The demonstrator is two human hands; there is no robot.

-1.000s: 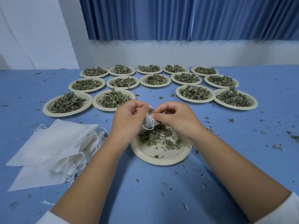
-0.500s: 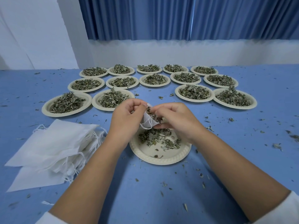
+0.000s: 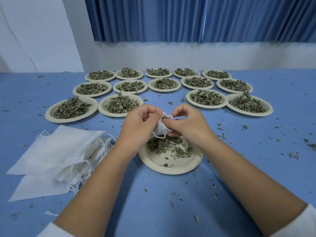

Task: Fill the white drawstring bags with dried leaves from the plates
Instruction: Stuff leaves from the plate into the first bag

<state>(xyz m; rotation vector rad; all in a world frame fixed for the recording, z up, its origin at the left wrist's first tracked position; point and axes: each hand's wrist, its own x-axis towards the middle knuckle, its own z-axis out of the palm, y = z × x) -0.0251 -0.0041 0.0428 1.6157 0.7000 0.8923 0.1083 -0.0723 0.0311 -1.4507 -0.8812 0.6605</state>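
White sleeves edge the near corners, and two bare forearms reach out over a blue table (image 3: 153, 202) strewn with loose leaf crumbs (image 3: 196, 218). At the near left lies a flat stack of empty white drawstring bags (image 3: 56, 154), with cords trailing off its right edge. Just right of it sits a round cream paper plate (image 3: 171, 170) with a thin scatter of dried green leaves (image 3: 164, 146) on its far half.

Above that far half the hands meet. The left hand (image 3: 138, 124) pinches one side of a small white drawstring bag (image 3: 160, 128). The right hand (image 3: 189, 125) curls its fingers round the other side at the mouth, possibly with leaves under the fingertips, though that spot is hidden. A cord loop hangs from the bag.

Farther off stand three rows of heaped cream plates (image 3: 206, 106), piled with the same leaves. Behind the table a pleated blue curtain (image 3: 188, 17) hangs above a white wall.
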